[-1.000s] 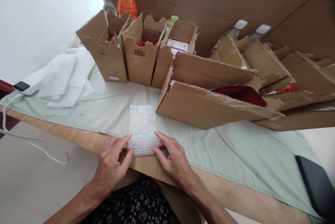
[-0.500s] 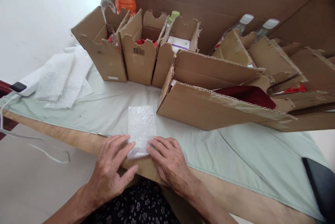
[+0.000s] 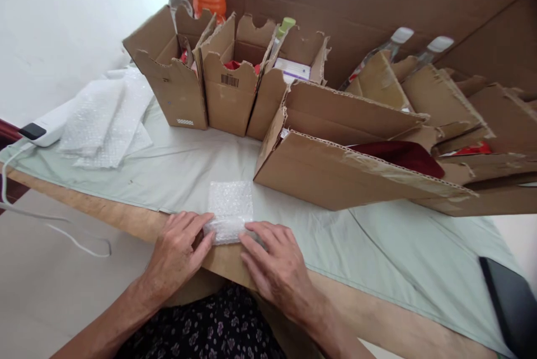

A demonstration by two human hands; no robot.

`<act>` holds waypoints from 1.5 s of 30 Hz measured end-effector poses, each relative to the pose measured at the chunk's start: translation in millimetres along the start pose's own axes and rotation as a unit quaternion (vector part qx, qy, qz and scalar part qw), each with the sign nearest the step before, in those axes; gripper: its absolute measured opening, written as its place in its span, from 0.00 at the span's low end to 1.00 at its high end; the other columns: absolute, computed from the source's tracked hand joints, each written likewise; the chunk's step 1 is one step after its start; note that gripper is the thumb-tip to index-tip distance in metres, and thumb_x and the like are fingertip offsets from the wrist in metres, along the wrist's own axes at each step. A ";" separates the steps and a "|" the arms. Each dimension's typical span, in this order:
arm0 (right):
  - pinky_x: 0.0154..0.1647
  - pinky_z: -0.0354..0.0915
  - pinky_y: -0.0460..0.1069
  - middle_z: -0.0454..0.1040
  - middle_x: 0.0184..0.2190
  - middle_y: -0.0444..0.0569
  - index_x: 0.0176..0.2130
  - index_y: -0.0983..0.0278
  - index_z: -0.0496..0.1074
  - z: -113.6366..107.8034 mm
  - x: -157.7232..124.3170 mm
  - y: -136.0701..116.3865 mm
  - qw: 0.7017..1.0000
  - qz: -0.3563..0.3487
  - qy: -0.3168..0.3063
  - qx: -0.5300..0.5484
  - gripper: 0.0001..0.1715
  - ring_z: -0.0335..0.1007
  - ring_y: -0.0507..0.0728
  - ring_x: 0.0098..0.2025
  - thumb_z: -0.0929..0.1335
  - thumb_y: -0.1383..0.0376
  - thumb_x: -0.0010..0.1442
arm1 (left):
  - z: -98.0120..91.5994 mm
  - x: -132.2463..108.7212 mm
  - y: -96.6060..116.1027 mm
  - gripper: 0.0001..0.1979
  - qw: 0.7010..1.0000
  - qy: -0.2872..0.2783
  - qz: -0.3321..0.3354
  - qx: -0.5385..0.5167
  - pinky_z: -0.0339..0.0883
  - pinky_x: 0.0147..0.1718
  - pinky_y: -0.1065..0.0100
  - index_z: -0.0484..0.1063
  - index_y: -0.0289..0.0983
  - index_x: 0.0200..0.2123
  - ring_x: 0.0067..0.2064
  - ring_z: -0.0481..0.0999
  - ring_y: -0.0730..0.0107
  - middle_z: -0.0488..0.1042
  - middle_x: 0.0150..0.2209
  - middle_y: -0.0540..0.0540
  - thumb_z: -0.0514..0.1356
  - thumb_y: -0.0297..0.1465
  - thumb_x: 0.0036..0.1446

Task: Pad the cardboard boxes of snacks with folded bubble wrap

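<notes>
A small piece of clear bubble wrap (image 3: 230,199) lies at the table's front edge, its near end folded over toward the middle. My left hand (image 3: 180,247) grips the left end of the fold, thumb and fingertips close together on it. At the fold's right end, my right hand (image 3: 279,261) holds the bubble wrap with bent fingers and thumb. Whether anything is wrapped inside the fold, I cannot tell.
More bubble wrap sheets (image 3: 113,124) are piled at the left beside a white device (image 3: 44,127) with a cable. Open cardboard boxes (image 3: 361,174) stand along the back, several bottles behind them. A dark phone-like object (image 3: 512,303) lies at the right edge.
The near end of the bubble wrap has been folded up and away from me, so the flat part is shorter. Both hands have closed on the fold, and the left thumb has moved up to it.
</notes>
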State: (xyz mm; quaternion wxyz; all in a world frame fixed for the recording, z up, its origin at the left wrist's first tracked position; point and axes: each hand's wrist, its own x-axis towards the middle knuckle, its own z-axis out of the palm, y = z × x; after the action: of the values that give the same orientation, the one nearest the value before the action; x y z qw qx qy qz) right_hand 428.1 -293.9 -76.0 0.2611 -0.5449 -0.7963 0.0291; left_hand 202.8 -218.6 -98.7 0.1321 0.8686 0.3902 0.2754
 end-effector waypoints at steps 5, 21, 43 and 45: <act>0.47 0.66 0.57 0.80 0.49 0.55 0.50 0.65 0.75 15.6 8.3 3.2 0.999 -0.021 -0.014 -0.028 0.14 0.72 0.62 0.51 0.63 0.72 0.70 | -4.9 -2.6 -0.1 0.16 0.999 0.006 0.034 -0.017 0.69 0.53 0.52 0.70 0.35 0.57 0.53 0.74 0.52 0.74 0.52 0.36 0.61 0.30 0.67; 0.50 0.63 0.59 0.77 0.53 0.58 0.53 0.65 0.73 3.9 11.6 -0.1 0.997 0.013 0.009 -0.074 0.15 0.70 0.65 0.53 0.65 0.68 0.69 | 10.4 32.0 -5.7 0.13 0.999 0.015 0.023 0.020 0.69 0.38 0.56 0.74 0.31 0.52 0.36 0.74 0.57 0.76 0.33 0.44 0.58 0.31 0.69; 0.44 0.67 0.47 0.79 0.37 0.44 0.43 0.60 0.78 -12.6 4.7 -14.4 0.761 0.299 0.040 0.574 0.13 0.73 0.53 0.39 0.67 0.56 0.70 | 4.4 6.4 52.0 0.20 0.857 -0.069 -0.262 -0.438 0.77 0.53 0.62 0.77 0.38 0.54 0.53 0.83 0.56 0.83 0.50 0.40 0.63 0.42 0.63; 0.44 0.67 0.47 0.79 0.37 0.45 0.42 0.61 0.78 -15.8 -2.3 -14.3 0.751 0.303 0.016 0.587 0.14 0.73 0.53 0.39 0.67 0.56 0.70 | 4.3 10.6 54.4 0.18 0.824 -0.080 -0.278 -0.487 0.79 0.47 0.65 0.78 0.37 0.50 0.48 0.85 0.56 0.85 0.45 0.41 0.65 0.41 0.62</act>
State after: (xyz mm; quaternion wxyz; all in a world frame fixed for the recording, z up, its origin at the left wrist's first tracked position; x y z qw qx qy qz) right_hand 423.7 -305.5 -58.5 0.5194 -0.4973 -0.4117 0.5598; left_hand 243.9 -246.6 -74.1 0.6397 0.5648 0.4183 0.3113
